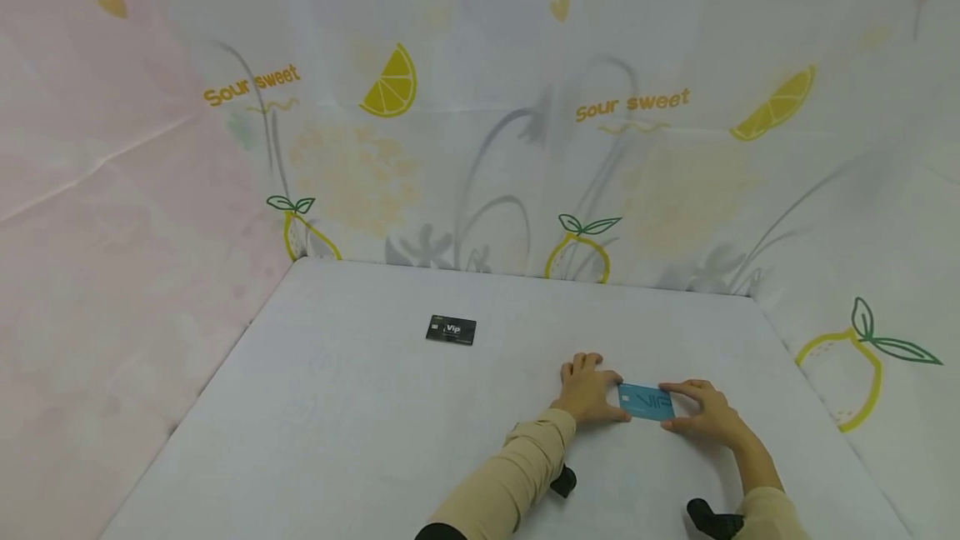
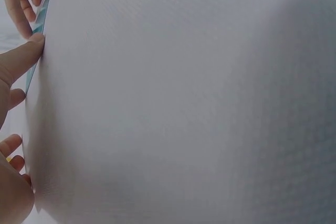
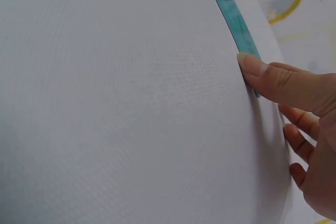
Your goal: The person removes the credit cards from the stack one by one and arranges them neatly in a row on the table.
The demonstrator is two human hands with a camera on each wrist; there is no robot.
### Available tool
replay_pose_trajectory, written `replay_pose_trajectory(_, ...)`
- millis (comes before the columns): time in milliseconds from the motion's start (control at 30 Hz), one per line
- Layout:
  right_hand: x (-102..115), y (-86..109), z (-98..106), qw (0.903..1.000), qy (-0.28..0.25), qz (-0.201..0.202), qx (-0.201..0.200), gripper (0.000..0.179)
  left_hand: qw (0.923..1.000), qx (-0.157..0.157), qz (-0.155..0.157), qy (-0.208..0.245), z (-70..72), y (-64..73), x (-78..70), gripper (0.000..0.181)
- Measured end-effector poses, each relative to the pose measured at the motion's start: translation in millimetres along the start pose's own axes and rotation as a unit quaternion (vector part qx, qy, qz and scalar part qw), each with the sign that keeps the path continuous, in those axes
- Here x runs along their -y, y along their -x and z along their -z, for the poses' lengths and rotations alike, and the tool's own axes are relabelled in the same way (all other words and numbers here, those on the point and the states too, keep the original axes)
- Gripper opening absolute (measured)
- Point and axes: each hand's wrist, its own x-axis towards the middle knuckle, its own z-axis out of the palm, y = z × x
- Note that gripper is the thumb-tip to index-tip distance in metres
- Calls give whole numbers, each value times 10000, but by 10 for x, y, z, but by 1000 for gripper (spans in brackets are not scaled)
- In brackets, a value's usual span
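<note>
A blue VIP card lies between both hands at the right of the white table, its printed side up. My left hand holds its left end, thumb at the near corner and index finger at the far corner. On the other end, my right hand pinches the card the same way. In the right wrist view the card appears as a thin teal strip with the right thumb on its near edge. The left wrist view has the left thumb against the card's edge.
A black Vip card lies flat farther back, left of the hands. The white table ends at a printed fabric backdrop with lemons and "Sour sweet" lettering. Fabric also rises along both sides.
</note>
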Motion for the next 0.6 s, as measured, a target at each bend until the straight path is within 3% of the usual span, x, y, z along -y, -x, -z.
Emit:
replay_pose_trajectory(233,25,-16,3,10000,-18,-2,14,61,10000,7,12,-40,3,-7,14,58)
replay_pose_trajectory(400,43,-24,3,9992,-380,73,25,62,10000,30,-40,-2,15,-2,12,60)
replay_pose_trajectory(600,127,-10,42,9971,-727,-228,62,64,9998,97,-119,151,63,8,21,64)
